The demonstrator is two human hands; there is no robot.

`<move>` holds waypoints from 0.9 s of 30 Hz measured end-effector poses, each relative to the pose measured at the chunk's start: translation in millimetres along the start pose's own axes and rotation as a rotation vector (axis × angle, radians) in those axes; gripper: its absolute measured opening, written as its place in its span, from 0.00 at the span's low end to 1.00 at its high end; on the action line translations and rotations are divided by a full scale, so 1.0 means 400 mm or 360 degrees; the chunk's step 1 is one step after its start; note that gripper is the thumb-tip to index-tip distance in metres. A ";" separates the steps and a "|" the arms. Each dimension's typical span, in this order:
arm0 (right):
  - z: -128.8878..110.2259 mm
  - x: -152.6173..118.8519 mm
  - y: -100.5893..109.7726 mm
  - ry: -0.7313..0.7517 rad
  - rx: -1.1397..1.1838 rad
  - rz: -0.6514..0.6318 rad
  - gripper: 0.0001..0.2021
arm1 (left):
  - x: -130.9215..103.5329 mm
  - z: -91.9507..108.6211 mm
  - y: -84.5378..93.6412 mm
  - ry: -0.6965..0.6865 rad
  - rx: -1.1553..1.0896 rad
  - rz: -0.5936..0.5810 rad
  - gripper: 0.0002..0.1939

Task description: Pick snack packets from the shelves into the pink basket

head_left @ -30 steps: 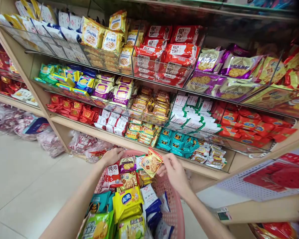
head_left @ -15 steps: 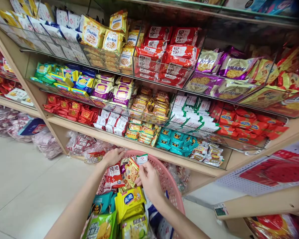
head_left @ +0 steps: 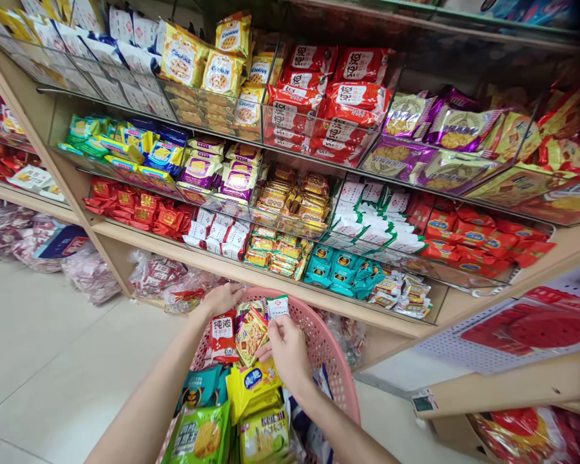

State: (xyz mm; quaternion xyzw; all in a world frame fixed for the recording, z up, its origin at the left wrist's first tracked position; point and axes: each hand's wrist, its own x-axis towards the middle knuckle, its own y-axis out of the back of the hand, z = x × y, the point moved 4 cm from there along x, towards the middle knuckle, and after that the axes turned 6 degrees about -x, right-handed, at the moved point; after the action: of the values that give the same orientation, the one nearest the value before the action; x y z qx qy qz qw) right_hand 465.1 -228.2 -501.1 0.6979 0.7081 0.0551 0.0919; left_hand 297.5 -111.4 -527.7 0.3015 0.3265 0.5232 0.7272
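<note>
A pink plastic basket (head_left: 341,367) filled with wrapped snacks stands in front of the shelves. My left hand (head_left: 225,299) is closed over its far rim. Inside the basket, my right hand (head_left: 286,345) pinches a small white snack packet with a green edge (head_left: 277,307). Its lower fingers lie by a gold snack packet (head_left: 250,335), and beside that is a red-and-white packet (head_left: 222,338). Closer to me are a yellow packet (head_left: 254,386), a teal packet (head_left: 198,390), a green biscuit packet (head_left: 198,435) and a yellow-green packet (head_left: 265,433).
Tiered shelves with clear dividers hold red packets (head_left: 352,96), yellow cookie packets (head_left: 181,57), teal packets (head_left: 343,274) and white-green packets (head_left: 381,222). Plastic bags (head_left: 159,274) lie beneath the bottom ledge (head_left: 174,254). A white perforated panel (head_left: 444,351) stands at right, above pale floor tiles (head_left: 77,367).
The right hand and white packet have shifted very slightly within the basket. The left hand stays on the rim, and the view has moved a little.
</note>
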 end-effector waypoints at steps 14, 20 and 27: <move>0.025 -0.032 0.014 -0.0129 -0.0069 0.0027 0.13 | 0.005 -0.006 -0.002 -0.0001 -0.0011 -0.0004 0.28; 0.000 -0.042 0.040 0.0132 -0.0791 0.0026 0.11 | 0.000 -0.006 0.003 -0.0017 -0.0012 0.0004 0.27; -0.034 -0.040 0.029 0.0213 -0.1858 0.0027 0.09 | 0.011 -0.013 0.012 -0.0020 0.0030 0.0019 0.28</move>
State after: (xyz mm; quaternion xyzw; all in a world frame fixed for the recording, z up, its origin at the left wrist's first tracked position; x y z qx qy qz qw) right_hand 473.8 -243.2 -484.5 0.5326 0.5592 0.4805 0.4157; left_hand 292.0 -105.3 -527.9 0.3136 0.3249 0.5224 0.7233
